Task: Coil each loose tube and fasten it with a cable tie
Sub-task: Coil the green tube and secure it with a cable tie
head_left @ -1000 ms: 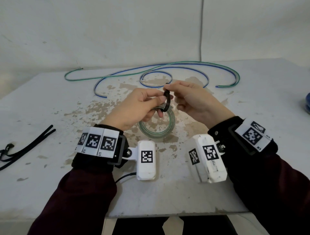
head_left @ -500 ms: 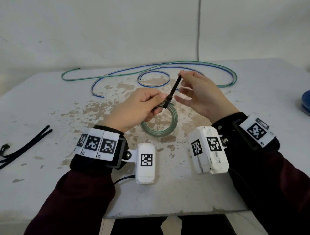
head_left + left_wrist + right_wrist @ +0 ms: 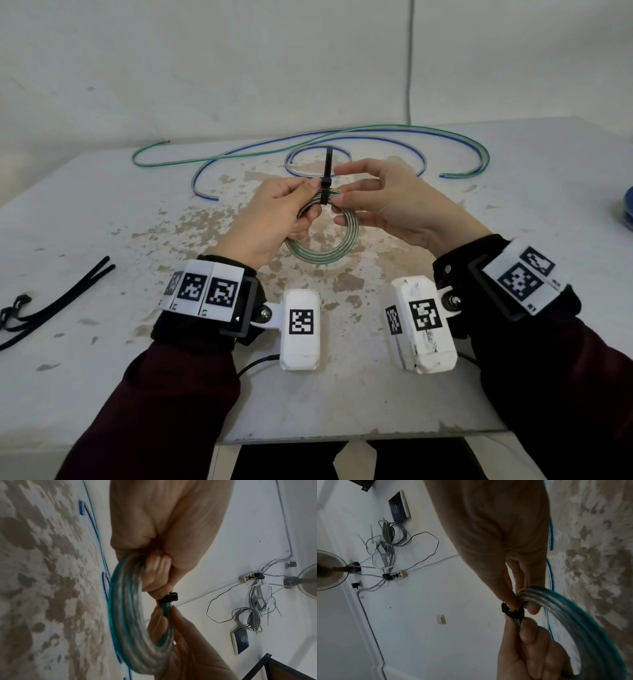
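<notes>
A coiled clear tube with green stripes (image 3: 322,255) is held above the table by both hands. A black cable tie (image 3: 325,193) is cinched round the coil's top, and its tail stands straight up. My left hand (image 3: 312,193) grips the coil just left of the tie, fingers curled round the strands (image 3: 154,574). My right hand (image 3: 339,201) pinches the coil just right of the tie between thumb and finger (image 3: 522,599). The tie head (image 3: 169,597) sits between the two hands' fingertips. Two loose tubes, a blue-striped one (image 3: 239,158) and a green-striped one (image 3: 376,128), lie across the far side of the table.
Several spare black cable ties (image 3: 51,308) lie at the table's left edge. A blue object (image 3: 628,209) shows at the right border. The white table (image 3: 342,394) has worn brown patches and its front edge is close to me. A wall stands behind.
The right hand pulled the tie's tail up through the head and tightened the loop. It then let the tail go and dropped to pinch the coil beside the tie. The left hand kept its grip.
</notes>
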The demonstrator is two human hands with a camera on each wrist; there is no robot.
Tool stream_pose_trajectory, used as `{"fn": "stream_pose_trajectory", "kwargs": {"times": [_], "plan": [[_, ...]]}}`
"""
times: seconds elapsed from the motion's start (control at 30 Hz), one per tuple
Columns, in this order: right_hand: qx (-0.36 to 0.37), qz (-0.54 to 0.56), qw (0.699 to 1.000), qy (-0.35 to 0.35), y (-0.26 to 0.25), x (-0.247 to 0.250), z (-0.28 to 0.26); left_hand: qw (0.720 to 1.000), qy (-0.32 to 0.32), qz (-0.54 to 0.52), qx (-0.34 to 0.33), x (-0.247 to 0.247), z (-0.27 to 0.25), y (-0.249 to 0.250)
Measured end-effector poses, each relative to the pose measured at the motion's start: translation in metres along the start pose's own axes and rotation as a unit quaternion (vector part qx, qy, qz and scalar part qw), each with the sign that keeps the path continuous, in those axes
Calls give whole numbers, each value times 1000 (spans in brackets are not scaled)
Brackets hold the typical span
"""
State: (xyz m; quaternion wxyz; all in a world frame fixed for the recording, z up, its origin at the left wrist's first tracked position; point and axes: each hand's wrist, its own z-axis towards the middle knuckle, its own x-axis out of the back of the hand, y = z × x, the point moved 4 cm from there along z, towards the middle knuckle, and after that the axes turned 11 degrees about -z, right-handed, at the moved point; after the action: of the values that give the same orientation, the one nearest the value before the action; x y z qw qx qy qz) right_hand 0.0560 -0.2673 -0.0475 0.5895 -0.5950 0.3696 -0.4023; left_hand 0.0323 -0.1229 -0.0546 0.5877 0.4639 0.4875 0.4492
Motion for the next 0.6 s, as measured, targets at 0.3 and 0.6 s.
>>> {"fn": "stream_pose_trajectory", "kwargs": {"times": [0.3,0.6], "plan": [[11,-62,998,16,-1,-4,0,999,-7,49,2,-5,-1,-2],[44,-100,986,125,-2,5,3,997,-53,60,18,-11,-5,5]]}}
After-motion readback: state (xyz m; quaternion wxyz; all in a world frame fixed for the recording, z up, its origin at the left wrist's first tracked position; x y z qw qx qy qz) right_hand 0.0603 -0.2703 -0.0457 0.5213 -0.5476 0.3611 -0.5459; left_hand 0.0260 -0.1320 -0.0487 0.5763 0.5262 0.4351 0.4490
